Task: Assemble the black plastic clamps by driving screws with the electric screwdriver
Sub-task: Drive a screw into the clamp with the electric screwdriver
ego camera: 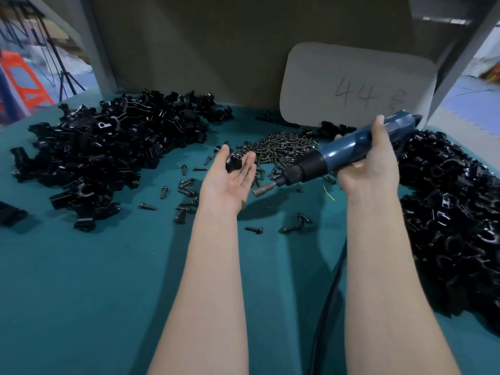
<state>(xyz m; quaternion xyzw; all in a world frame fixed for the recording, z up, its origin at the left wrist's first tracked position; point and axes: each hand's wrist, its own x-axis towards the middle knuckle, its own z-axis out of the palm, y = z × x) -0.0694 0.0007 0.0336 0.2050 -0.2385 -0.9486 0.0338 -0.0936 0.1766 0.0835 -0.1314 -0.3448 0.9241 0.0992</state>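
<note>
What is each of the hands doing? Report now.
Left hand: open, palm up, a black clamp piece resting on its fingers.
Right hand: grips the electric screwdriver.

A left pile of clamps (108, 147) is spread over the left rear part of the counter (81, 293); a right pile (454, 226) is banked along its right edge. Between them, by the rear edge, a screw heap (281, 147) is set, with loose screws (186, 190) scattered before it and a card (357, 85) propped behind.
</note>
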